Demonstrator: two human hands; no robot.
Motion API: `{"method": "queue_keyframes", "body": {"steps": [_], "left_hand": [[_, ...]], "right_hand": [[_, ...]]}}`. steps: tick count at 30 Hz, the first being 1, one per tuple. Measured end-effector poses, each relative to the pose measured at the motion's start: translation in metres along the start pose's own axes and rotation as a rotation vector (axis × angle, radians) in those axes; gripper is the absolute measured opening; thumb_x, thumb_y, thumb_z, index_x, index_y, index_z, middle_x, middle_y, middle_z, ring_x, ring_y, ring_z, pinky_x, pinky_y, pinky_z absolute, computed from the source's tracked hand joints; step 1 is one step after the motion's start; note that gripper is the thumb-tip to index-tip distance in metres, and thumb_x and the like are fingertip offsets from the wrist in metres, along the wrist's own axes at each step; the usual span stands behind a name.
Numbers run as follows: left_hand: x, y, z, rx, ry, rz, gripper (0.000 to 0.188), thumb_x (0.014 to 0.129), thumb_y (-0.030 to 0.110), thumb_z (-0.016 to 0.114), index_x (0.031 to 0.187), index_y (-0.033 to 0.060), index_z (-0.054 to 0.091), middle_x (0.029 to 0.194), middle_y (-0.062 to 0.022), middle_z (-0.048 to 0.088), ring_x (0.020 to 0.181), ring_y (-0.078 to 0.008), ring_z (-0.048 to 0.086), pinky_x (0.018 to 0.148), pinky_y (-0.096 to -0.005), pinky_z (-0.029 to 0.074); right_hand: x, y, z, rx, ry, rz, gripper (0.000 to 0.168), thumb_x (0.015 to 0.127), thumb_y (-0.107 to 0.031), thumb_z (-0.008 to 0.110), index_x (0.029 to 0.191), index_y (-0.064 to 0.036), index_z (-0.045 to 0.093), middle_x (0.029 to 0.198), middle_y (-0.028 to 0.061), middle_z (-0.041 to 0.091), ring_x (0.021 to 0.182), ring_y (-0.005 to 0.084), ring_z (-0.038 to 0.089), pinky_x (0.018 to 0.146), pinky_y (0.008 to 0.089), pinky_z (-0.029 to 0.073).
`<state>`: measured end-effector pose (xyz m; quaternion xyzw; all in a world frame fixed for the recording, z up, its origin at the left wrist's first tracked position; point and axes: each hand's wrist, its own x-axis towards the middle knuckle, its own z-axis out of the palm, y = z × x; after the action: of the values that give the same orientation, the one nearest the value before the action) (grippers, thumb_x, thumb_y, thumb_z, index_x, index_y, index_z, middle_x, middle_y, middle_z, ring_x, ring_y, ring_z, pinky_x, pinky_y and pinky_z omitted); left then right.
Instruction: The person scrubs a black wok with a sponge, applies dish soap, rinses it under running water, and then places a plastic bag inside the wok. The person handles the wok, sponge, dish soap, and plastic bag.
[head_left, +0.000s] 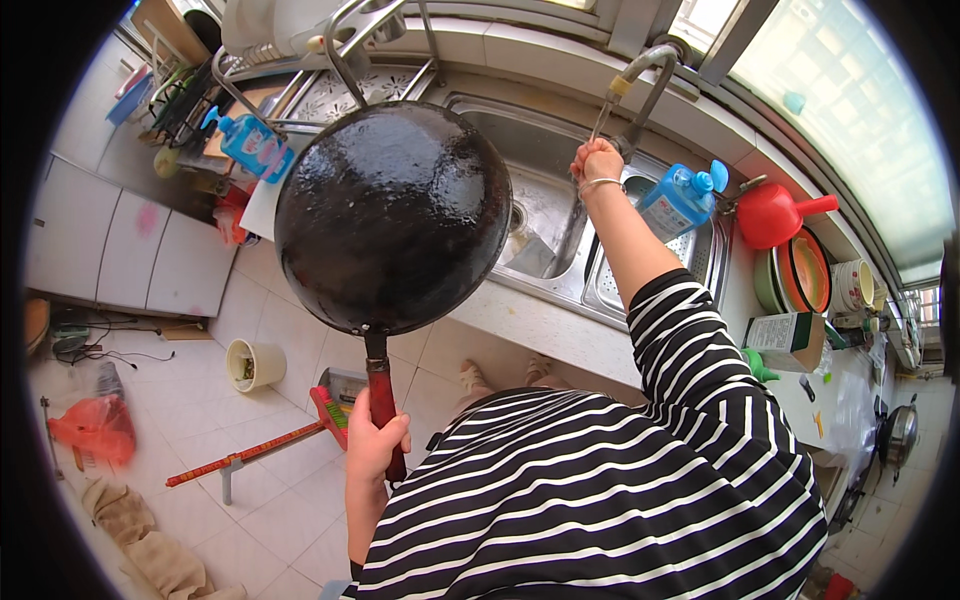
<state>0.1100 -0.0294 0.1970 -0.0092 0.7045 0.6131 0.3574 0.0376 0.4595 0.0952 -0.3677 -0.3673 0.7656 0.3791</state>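
My left hand (375, 435) grips the red handle (382, 405) of a large black wok (394, 217). The wok's rounded, glossy wet underside faces me, covering the left end of the sink from view. Under the metal faucet (637, 82), a thin stream of water (600, 120) runs onto my right hand (598, 161). Those fingers are curled, and whether anything is inside them is hidden. Below that hand lies the stainless-steel sink basin (559, 195). A blue pump bottle (675, 199) stands close to my right forearm.
At left are another blue pump bottle (251, 146) and a metal dish rack (360, 67). A red ladle (776, 214), basins (802, 262) and stacked bowls (851, 285) line the right counter. On the floor are a cream bin (255, 366) and a broom (247, 454).
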Motion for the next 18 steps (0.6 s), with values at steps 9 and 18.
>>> {"method": "queue_keyframes", "body": {"steps": [9, 18], "left_hand": [[0.0, 0.0029, 0.0047, 0.023, 0.03, 0.005, 0.034, 0.076, -0.003, 0.059, 0.107, -0.0014, 0.045, 0.071, -0.0061, 0.054, 0.047, -0.0133, 0.052, 0.044, -0.0279, 0.044], [-0.0013, 0.0034, 0.0065, 0.036, 0.009, -0.006, 0.033, 0.078, 0.0, 0.06, 0.106, 0.0018, 0.043, 0.076, -0.0061, 0.051, 0.048, -0.0137, 0.05, 0.046, -0.0273, 0.043]], "right_hand": [[-0.0078, -0.0051, 0.001, -0.023, 0.006, 0.161, 0.021, 0.087, -0.009, 0.04, 0.068, -0.018, 0.044, 0.052, -0.0033, 0.036, 0.039, 0.0101, 0.026, 0.039, 0.0276, 0.025], [-0.0071, -0.006, 0.0028, 0.046, -0.017, 0.308, 0.022, 0.1, -0.016, 0.039, 0.091, -0.009, 0.058, 0.054, -0.0052, 0.036, 0.041, 0.007, 0.033, 0.04, 0.0263, 0.036]]}}
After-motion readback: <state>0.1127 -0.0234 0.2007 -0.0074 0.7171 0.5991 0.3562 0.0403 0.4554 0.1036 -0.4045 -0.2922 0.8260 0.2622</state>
